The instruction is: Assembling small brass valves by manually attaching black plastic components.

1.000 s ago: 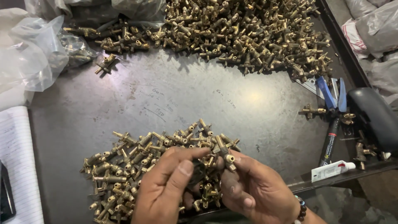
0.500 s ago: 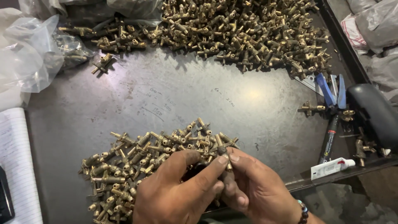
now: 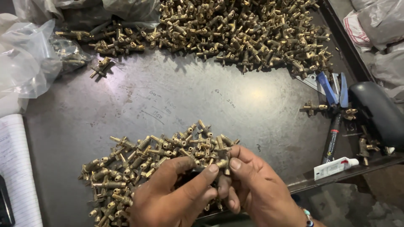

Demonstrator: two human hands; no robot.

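- The left hand (image 3: 176,195) and the right hand (image 3: 256,193) are meeting at the near edge of the dark metal table (image 3: 189,96), fingertips pressed together around one small brass fitting (image 3: 222,163).
- Both thumbs and forefingers are pinching that piece, just at the near pile of brass fittings (image 3: 147,164) (what the fingers are doing to it is too small to tell).
- A far larger heap of fittings (image 3: 235,33) is lying along the far edge, so, judging by the two piles, much seems left to handle.
- Blue-handled pliers (image 3: 332,90), a marker (image 3: 331,141) and a small white tube (image 3: 335,167) are sitting to the right.
- Clear plastic bags (image 3: 29,63) and a lined notebook (image 3: 19,168) are lying to the left.
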